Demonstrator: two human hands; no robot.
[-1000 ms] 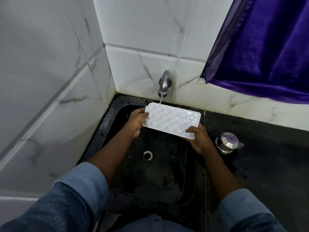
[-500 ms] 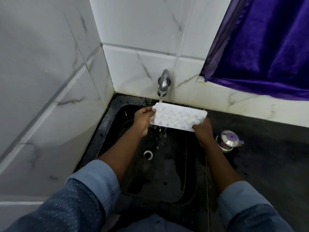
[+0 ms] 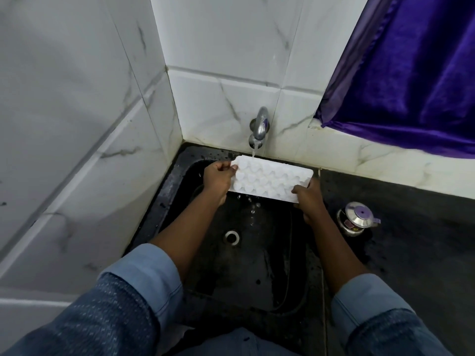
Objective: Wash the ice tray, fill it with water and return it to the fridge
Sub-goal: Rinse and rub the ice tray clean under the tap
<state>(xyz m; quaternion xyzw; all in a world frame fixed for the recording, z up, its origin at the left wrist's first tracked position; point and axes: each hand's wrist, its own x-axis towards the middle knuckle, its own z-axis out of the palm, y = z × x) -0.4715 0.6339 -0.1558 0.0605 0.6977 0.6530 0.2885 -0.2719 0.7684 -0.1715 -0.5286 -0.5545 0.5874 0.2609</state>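
Observation:
A white ice tray (image 3: 271,178) with rounded cups is held over the black sink (image 3: 177,181), just under the chrome tap (image 3: 259,129). Water runs from the tap onto the tray's far left edge, and drops fall from its near edge into the basin. My left hand (image 3: 218,177) grips the tray's left end. Its right near corner is held by my right hand (image 3: 308,197). The tray tilts slightly toward me.
The drain (image 3: 232,237) lies in the sink floor below the tray. A small steel pot with a purple knob (image 3: 356,219) stands on the wet black counter (image 3: 424,227) right of the sink. White marble tiles enclose the left and back. A purple curtain (image 3: 411,73) hangs at upper right.
Both hands have lifted the tray up and back toward the tap, so the stream now lands on it. Water has begun dripping off its near edge.

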